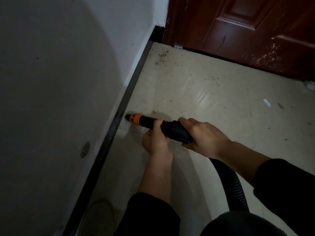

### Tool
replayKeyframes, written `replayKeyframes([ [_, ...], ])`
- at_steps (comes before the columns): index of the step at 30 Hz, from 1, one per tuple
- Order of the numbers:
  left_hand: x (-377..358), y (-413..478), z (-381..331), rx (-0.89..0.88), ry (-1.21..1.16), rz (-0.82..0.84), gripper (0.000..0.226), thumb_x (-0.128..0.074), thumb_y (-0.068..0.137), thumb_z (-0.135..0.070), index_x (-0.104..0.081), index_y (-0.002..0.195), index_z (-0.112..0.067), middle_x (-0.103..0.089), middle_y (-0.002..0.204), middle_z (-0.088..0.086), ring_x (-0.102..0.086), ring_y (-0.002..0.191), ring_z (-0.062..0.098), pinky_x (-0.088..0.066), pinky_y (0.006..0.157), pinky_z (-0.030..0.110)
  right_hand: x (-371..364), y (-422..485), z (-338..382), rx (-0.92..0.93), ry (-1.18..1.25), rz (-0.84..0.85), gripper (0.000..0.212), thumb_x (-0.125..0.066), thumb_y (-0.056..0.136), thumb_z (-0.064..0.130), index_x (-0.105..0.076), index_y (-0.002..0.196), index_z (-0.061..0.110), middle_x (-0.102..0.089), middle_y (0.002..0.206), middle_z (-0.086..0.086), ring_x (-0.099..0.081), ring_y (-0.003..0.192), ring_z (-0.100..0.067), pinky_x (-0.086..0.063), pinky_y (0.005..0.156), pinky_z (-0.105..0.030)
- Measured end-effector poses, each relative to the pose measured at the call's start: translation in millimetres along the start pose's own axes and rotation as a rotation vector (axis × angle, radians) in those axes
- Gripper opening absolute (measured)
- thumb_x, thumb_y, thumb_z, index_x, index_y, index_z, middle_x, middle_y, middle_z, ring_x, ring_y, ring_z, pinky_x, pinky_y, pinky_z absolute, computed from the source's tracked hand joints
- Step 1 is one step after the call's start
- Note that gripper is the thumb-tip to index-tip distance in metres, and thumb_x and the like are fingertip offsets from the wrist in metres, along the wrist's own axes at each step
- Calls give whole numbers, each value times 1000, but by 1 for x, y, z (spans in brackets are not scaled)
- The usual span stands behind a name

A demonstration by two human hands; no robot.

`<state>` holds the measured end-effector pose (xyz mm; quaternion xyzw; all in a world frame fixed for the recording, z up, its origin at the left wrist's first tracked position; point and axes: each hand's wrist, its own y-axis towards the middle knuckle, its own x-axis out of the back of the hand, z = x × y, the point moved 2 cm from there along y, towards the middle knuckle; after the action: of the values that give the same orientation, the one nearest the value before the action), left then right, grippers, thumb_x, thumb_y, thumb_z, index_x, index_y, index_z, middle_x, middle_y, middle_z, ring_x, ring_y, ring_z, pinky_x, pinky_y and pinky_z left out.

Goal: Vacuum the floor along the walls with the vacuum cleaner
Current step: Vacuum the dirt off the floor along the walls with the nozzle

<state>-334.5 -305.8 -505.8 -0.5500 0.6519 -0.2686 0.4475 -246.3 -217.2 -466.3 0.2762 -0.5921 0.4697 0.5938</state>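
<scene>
Fingers of both the left hand [156, 142] and right hand [202, 135] grip the vacuum nozzle [134, 119], its tip at the baseboard [119, 114], while dirt [162, 56] ahead near the door [247, 34] remains uncleaned.

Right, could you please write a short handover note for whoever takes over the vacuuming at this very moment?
Left hand: grips the black nozzle tube from below.
Right hand: grips the tube's rear end, where the hose joins.
Position: the orange tip is low on the floor at the foot of the black baseboard.
Done: the wall strip nearer the person looks free of grit, though it is dim.
Left: dark grit in the corner by the door, specks along the door, and a white scrap further out.
</scene>
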Motion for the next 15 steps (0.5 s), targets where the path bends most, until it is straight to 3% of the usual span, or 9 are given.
replayKeyframes([
  [15,-5,5,-3,11,30,21,13,-74,85,-20,-62,86,-16,-68,90,5,-67,75,12,-54,56,19,-5,2,3,-63,12,-24,59,-68,86,27,-37,136,17,-55,112,-6,-61,86,-29,-40,63,-29],
])
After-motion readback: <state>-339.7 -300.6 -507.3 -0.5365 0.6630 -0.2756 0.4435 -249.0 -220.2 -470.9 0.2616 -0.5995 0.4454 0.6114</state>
